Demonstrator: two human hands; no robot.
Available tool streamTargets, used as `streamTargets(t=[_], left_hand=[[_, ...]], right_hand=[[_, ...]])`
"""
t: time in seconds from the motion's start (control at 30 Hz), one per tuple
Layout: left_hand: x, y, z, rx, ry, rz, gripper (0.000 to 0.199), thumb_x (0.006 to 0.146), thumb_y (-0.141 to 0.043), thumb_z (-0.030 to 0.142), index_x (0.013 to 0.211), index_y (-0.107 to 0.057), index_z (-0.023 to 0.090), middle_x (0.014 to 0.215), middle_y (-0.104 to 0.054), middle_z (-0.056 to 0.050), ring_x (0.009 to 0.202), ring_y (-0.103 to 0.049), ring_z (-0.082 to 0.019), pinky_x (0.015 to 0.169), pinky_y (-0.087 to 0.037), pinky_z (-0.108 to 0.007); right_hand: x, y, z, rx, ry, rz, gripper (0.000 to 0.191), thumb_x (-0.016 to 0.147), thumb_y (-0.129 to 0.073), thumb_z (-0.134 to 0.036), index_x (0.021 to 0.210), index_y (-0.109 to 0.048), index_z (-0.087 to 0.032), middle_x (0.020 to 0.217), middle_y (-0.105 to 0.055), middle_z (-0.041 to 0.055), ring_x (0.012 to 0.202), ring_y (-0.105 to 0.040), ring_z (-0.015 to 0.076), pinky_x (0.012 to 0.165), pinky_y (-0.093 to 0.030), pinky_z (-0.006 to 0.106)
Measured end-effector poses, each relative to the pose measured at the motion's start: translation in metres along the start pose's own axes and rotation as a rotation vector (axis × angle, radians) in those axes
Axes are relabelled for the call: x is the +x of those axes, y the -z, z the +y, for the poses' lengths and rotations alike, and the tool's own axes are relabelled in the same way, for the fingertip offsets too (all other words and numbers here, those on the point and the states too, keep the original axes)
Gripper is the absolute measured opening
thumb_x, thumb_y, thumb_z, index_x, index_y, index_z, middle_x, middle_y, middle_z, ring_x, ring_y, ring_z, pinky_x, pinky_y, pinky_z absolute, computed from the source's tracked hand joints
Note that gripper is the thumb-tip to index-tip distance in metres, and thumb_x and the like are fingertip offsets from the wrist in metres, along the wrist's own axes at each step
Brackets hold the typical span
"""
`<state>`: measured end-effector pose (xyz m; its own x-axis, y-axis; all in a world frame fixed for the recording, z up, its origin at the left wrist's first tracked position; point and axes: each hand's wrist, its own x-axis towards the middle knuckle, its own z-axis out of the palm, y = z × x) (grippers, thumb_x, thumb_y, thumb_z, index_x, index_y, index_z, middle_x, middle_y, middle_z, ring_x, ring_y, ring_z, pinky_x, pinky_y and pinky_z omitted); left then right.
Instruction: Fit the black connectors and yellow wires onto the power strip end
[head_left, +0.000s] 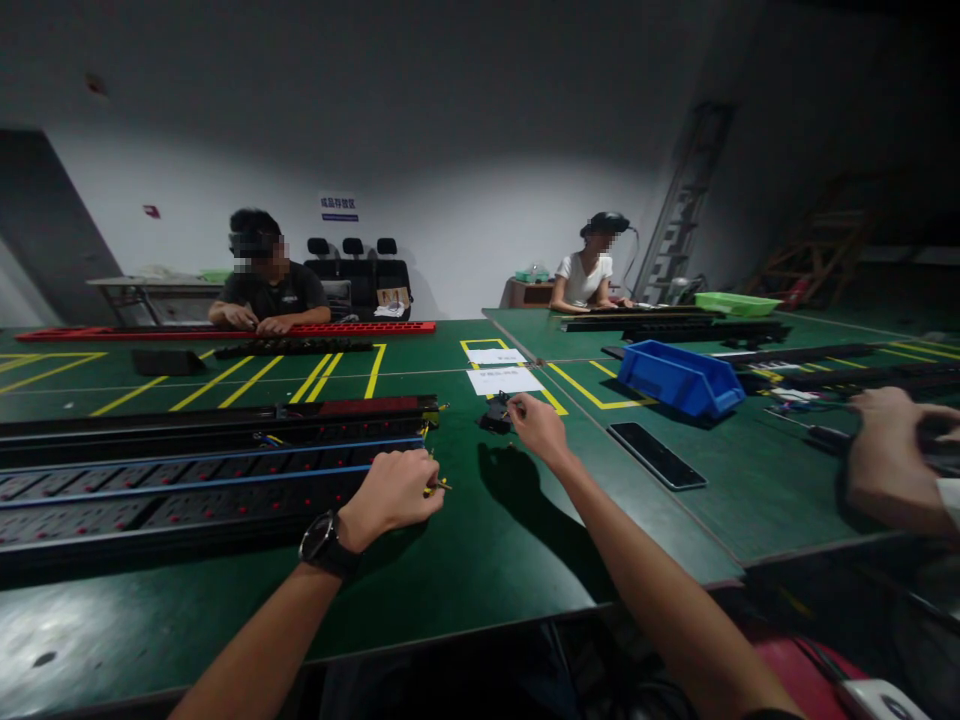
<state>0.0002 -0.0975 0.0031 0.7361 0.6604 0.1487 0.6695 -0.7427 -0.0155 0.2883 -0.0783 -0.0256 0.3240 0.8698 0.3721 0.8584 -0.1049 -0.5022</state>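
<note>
My left hand (396, 488), with a dark watch on the wrist, is closed at the right end of the long black power strips (247, 498). A thin yellowish wire end (444, 486) sticks out from its fingertips. Red dots and blue edges mark these strips, and more yellow wire shows at their ends. Farther right, my right hand (538, 425) is closed in a pinch at a small group of black parts (495, 414) on the green table. Whatever lies between those fingertips is too small to make out.
Beyond the black parts lie white paper sheets (504, 381). A phone (657, 455) and a blue bin (679, 380) are to the right. Another person's hand (889, 440) works at the right edge. Two people sit across the table, near a red rail (367, 328) and a green tray (736, 303).
</note>
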Motion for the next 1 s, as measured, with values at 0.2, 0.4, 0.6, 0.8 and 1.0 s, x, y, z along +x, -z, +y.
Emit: streamTargets(t=[0.2,0.4,0.6,0.8,1.0], left_hand=[[0.001,-0.001,0.003,0.008,0.015,0.0,0.018,0.086,-0.055,0.031,0.084,-0.068,0.019,0.091,-0.07,-0.008,0.08,-0.066,-0.02,0.064,-0.041,-0.028],[0.001,-0.002,0.002,0.014,0.012,0.008,0.018,0.086,-0.054,0.031,0.084,-0.068,0.019,0.092,-0.07,-0.007,0.078,-0.065,-0.021,0.064,-0.041,-0.028],[0.001,-0.003,0.003,0.025,0.021,0.001,0.019,0.086,-0.053,0.031,0.085,-0.068,0.019,0.093,-0.07,-0.009,0.08,-0.066,-0.021,0.066,-0.043,-0.029],[0.001,-0.003,0.001,0.018,0.004,0.005,0.019,0.087,-0.053,0.031,0.084,-0.068,0.02,0.092,-0.07,-0.008,0.08,-0.065,-0.021,0.066,-0.043,-0.029],[0.001,-0.001,0.002,0.026,-0.008,0.01,0.019,0.087,-0.052,0.03,0.083,-0.067,0.02,0.091,-0.07,-0.008,0.077,-0.065,-0.021,0.063,-0.04,-0.029]], right_hand=[[0.002,0.006,0.009,-0.226,-0.11,-0.076,0.033,0.097,-0.045,-0.026,0.122,-0.066,-0.024,0.118,-0.07,0.0124,0.101,-0.066,0.0275,0.076,-0.048,0.034],[0.001,0.002,0.012,-0.288,-0.123,-0.112,0.034,0.097,-0.046,-0.025,0.126,-0.064,-0.023,0.118,-0.067,0.0136,0.104,-0.065,0.0271,0.079,-0.048,0.034],[0.001,0.005,0.017,-0.322,-0.122,-0.151,0.031,0.095,-0.054,-0.026,0.121,-0.07,-0.02,0.119,-0.063,0.0171,0.103,-0.064,0.0292,0.083,-0.046,0.036],[0.006,0.01,0.022,-0.31,-0.125,-0.1,0.028,0.096,-0.05,-0.024,0.105,-0.076,-0.02,0.113,-0.065,0.0154,0.101,-0.063,0.0283,0.079,-0.045,0.035],[0.014,0.018,0.038,-0.305,-0.219,-0.057,0.033,0.098,-0.046,-0.028,0.113,-0.074,-0.023,0.116,-0.065,0.0141,0.102,-0.064,0.0263,0.08,-0.047,0.033]])
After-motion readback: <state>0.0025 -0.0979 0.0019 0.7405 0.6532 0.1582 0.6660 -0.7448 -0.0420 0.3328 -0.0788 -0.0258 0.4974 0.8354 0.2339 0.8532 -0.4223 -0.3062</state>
